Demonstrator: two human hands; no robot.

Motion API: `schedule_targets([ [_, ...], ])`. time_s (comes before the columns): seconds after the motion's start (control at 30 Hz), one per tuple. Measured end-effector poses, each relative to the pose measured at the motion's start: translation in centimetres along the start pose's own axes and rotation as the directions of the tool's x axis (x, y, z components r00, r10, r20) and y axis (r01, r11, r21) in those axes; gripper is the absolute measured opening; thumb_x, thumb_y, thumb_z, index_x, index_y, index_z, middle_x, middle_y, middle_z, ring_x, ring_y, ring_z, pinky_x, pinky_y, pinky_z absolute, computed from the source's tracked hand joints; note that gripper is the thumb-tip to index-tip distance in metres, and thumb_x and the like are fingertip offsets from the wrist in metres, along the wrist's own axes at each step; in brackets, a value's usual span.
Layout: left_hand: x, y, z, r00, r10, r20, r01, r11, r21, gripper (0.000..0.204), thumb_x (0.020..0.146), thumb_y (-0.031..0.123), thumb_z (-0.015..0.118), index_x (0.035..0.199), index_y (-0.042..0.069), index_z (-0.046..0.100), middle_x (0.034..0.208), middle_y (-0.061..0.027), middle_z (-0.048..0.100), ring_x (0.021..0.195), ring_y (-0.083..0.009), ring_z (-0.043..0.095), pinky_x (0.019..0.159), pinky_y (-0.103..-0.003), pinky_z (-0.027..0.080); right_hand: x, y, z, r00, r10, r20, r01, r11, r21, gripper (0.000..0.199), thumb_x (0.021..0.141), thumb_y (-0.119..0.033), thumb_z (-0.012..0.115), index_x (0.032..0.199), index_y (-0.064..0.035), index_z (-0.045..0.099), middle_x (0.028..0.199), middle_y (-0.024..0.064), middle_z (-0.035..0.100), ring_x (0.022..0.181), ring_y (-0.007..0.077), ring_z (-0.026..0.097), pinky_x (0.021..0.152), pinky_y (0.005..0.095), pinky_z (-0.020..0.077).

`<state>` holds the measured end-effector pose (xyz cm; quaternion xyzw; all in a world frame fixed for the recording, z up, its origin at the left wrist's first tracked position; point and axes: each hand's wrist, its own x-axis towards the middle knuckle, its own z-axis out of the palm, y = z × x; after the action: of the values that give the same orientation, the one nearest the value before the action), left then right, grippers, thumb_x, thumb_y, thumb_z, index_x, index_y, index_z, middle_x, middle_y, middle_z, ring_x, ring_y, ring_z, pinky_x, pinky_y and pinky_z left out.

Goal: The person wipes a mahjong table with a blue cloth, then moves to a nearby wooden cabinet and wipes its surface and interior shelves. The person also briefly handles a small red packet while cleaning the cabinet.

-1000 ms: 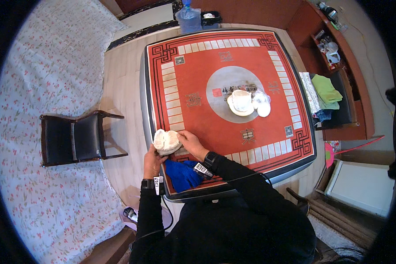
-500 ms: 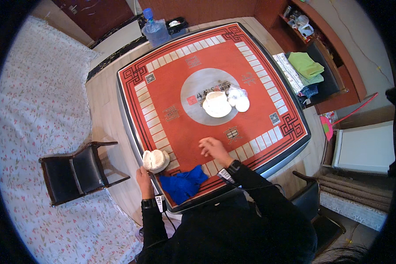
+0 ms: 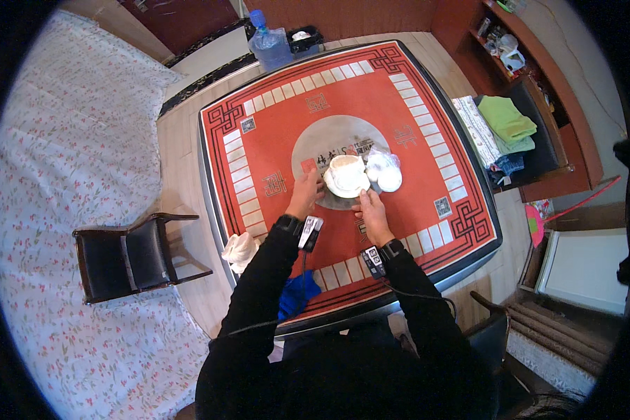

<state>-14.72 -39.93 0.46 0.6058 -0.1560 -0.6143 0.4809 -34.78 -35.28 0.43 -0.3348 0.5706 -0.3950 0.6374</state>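
A cream-white, rounded, cup-shaped cloth item (image 3: 346, 175) lies on the pale circle in the middle of the red mat (image 3: 385, 231). My left hand (image 3: 306, 192) is just to its left, fingers apart and holding nothing. At its near edge is my right hand (image 3: 374, 217), with fingers stretched out and fingertips at or touching the rim. Against the item's right side sits a white, rounded bundle (image 3: 385, 171), partly in clear plastic. Another cream-white cloth item (image 3: 240, 252) rests at the table's left near corner. My left forearm partly covers a blue cloth (image 3: 301, 290).
A black-framed chair (image 3: 136, 255) stands left of the table. Beyond the far edge are a blue water jug (image 3: 269, 47) and a black bin (image 3: 305, 40). Folded clothes, with a green one (image 3: 505, 119) on top, lie on a seat at the right. Dark cables hang from my wrists.
My left hand has left the cream-white item at the near left corner and reached to the middle. My right hand has moved forward and right to the central item. The view has shifted slightly.
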Motion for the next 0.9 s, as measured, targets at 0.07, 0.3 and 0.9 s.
schedule_targets([
  [0.07,2.6,0.5,0.2,0.932,0.252,0.261,-0.362,0.699,0.616,0.029,0.097,0.025,0.058,0.107,-0.002,0.064,0.096,-0.0107,0.069,0.086,-0.0206,0.066,0.075,-0.036,0.053,0.7,-0.6,0.0,0.998,0.063,-0.002,-0.063,0.997,0.046,0.039,0.108,-0.038,0.049,0.131,-0.0073,0.056,0.109,0.0049,0.062,0.080,0.0115,0.064,0.064,0.0244,0.0516],
  [0.3,4.0,-2.3,2.7,0.965,0.263,0.001,-0.245,0.895,0.373,0.022,0.092,0.012,0.059,0.095,-0.005,0.073,0.086,-0.0099,0.071,0.080,-0.0189,0.066,0.068,-0.037,0.051,2.4,-1.7,-0.7,0.984,0.177,0.019,-0.178,0.976,0.123,0.043,0.109,-0.030,0.046,0.145,-0.0077,0.050,0.108,0.0049,0.066,0.076,0.0139,0.067,0.062,0.0268,0.0529],
  [0.9,-12.1,-5.6,-14.4,0.908,0.418,-0.041,-0.418,0.908,0.010,0.025,0.104,0.008,0.050,0.123,0.003,0.064,0.110,-0.0035,0.066,0.091,-0.0140,0.064,0.080,-0.027,0.054,-2.0,1.0,10.6,0.735,-0.374,0.566,0.455,0.890,-0.004,0.031,0.105,-0.016,0.051,0.132,-0.0017,0.058,0.129,0.0097,0.063,0.123,0.0217,0.056,0.110,0.0389,0.0429],
])
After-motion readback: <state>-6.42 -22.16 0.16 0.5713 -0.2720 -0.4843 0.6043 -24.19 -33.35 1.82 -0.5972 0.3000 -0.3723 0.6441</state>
